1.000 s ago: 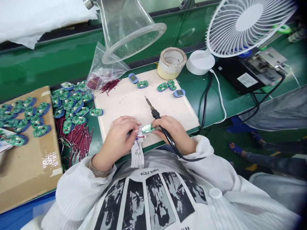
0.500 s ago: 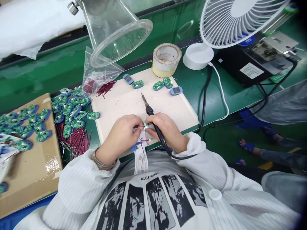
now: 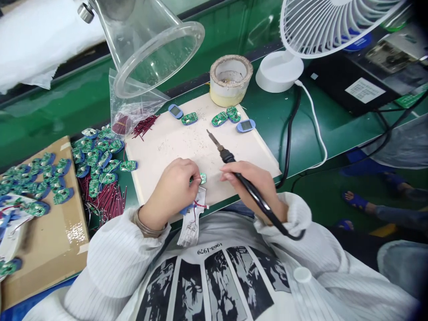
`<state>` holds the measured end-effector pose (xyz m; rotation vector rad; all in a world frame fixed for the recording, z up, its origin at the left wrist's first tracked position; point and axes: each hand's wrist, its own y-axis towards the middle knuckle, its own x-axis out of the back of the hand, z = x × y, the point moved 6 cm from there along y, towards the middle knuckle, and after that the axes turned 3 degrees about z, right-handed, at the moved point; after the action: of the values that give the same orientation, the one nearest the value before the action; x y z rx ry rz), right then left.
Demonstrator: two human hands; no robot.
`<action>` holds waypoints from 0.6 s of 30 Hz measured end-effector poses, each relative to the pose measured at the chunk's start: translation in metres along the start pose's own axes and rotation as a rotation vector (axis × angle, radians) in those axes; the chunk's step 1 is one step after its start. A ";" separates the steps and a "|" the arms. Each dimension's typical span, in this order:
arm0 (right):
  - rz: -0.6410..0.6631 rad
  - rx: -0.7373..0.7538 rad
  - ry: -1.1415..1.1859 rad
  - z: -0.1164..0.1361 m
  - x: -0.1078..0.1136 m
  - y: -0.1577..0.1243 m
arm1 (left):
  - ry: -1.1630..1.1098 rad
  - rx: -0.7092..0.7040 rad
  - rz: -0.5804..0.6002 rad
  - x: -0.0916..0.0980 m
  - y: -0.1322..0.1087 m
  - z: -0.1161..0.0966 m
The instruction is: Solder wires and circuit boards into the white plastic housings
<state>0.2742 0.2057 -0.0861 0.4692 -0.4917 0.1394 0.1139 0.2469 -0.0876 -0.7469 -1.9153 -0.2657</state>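
Observation:
My left hand (image 3: 178, 183) is closed on a small green circuit board (image 3: 202, 178) above the near edge of the pale work sheet (image 3: 157, 156). Most of the board is hidden by the fingers. Below it hangs a white strip (image 3: 191, 225) with red wires; where it attaches is hidden. In my right hand (image 3: 256, 185) is a soldering iron (image 3: 240, 176), its tip pointing away from me over the sheet, apart from the board. Farther back on the sheet lie several loose boards (image 3: 190, 118) and a blue module with a small screen (image 3: 245, 125).
A tape roll (image 3: 230, 80) and a white fan (image 3: 280, 73) stand at the back. A clear funnel hood (image 3: 160, 58) overhangs the sheet. To the left are piled circuit boards (image 3: 96, 156), dark red wires (image 3: 112, 200) and a cardboard sheet (image 3: 63, 232) bearing more boards.
My right hand has moved right, away from the left hand, taking the soldering iron with it. The left hand stays in about the same place with the circuit board.

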 end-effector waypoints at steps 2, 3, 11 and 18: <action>-0.056 -0.001 0.007 0.004 0.016 -0.007 | 0.033 0.011 0.014 -0.001 0.001 0.000; -0.086 0.005 -0.009 0.006 0.024 -0.011 | 0.048 0.019 0.020 -0.001 0.002 -0.001; -0.104 -0.050 -0.073 0.029 0.050 -0.027 | 0.098 0.050 0.060 -0.002 0.003 -0.002; -0.057 -0.177 0.001 0.029 0.040 -0.029 | 0.100 0.018 0.096 -0.001 0.007 0.000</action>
<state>0.3037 0.1670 -0.0555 0.3094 -0.4845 0.0406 0.1187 0.2513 -0.0896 -0.7973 -1.7801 -0.2217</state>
